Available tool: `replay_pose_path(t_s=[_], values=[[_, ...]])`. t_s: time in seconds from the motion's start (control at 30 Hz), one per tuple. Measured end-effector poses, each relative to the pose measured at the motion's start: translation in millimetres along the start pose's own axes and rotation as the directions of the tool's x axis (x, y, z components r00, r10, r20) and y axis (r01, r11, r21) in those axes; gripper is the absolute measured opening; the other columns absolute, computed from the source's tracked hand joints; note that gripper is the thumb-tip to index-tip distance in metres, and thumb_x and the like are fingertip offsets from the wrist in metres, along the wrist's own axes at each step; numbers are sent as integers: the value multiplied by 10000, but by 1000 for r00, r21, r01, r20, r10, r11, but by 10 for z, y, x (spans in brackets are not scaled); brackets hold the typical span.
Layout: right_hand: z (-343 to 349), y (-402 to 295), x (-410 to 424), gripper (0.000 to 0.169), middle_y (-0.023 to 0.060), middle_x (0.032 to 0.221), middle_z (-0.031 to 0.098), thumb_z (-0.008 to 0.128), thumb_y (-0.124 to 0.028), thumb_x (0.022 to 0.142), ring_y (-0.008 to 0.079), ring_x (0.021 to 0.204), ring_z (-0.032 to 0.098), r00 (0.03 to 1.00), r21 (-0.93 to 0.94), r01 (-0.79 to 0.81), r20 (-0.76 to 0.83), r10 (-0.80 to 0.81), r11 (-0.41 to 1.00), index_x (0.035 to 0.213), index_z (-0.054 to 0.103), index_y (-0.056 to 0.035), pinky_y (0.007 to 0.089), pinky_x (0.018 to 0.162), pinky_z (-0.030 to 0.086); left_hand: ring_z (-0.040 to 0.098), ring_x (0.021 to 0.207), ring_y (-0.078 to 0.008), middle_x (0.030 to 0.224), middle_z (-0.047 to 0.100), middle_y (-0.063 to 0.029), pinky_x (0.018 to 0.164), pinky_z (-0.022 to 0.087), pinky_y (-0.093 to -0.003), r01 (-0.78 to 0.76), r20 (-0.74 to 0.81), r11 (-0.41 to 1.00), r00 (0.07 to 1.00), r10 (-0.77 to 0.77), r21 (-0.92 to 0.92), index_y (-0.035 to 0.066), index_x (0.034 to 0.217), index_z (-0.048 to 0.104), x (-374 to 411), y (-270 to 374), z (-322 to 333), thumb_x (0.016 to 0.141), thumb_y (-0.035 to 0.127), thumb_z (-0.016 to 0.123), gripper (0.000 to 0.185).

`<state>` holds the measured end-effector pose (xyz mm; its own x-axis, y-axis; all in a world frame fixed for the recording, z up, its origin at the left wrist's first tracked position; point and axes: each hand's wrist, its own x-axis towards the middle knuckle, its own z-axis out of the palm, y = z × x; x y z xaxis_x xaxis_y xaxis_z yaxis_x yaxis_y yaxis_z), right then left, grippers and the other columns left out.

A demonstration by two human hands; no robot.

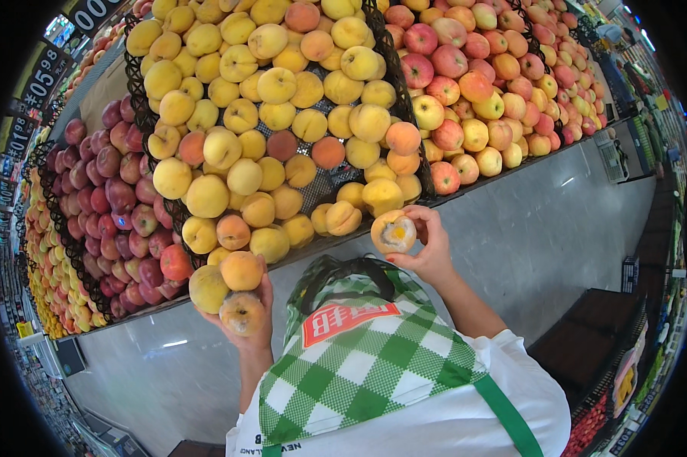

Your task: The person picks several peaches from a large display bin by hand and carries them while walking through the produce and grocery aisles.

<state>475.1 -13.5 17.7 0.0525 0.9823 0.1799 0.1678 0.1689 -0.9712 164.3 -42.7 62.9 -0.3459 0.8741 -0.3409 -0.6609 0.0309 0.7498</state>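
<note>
My right hand [430, 244] grips a yellow peach with a moldy patch [396, 232], its grey-white ring of mold and yellow centre turned up. In my left hand [259, 327] rest several peaches: a greenish-yellow peach [207, 290], an orange peach [243, 271] and a peach with a brown, moldy spot [243, 314]. Both hands are at the front edge of a sloping display of yellow peaches [207, 196]. Between the fruit, gaps show the dark mesh lining [319, 194].
Black lattice dividers [397, 85] separate the peaches from dark red apples [120, 196] on the left and pink-yellow apples [474, 134] on the right. Price signs [39, 73] line the left rim. Grey floor [526, 223] lies below; a dark display stand [589, 320] is at lower right.
</note>
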Motion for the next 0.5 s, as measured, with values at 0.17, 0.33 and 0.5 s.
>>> replay_pose_path(t_s=[0.17, 0.33, 0.5], values=[[-120, 95, 146, 784, 101, 1246, 544, 941, -135, 587, 174, 1096, 595, 999, -11, -2, 44, 2, 1000, 1216, 478, -63, 304, 905, 512, 286, 1425, -342, 1547, 288, -161, 1138, 346, -482, 176, 149, 870, 982, -119, -461, 156, 1489, 349, -67, 44, -108, 927, 503, 554, 692], [17, 240, 381, 789, 138, 1281, 527, 955, -151, 570, 213, 1103, 593, 968, 54, 131, 208, -139, 990, 1197, 482, -73, 322, 893, 518, 259, 1442, -348, 1559, 305, -127, 1126, 344, -506, 202, 113, 671, 978, -175, -713, 151, 1491, 357, -299, -3, -133, 796, 650, 625, 897], [409, 158, 615, 846, 150, 1306, 503, 966, -153, 546, 238, 1117, 589, 887, 103, 161, 420, -190, 981, 1228, 470, -83, 343, 895, 536, 282, 1436, -376, 1555, 329, -138, 1107, 338, -583, 26, -66, 648, 991, -118, -761, 108, 1469, 389, -707, -24, -430, 726, 735, 630, 1002]])
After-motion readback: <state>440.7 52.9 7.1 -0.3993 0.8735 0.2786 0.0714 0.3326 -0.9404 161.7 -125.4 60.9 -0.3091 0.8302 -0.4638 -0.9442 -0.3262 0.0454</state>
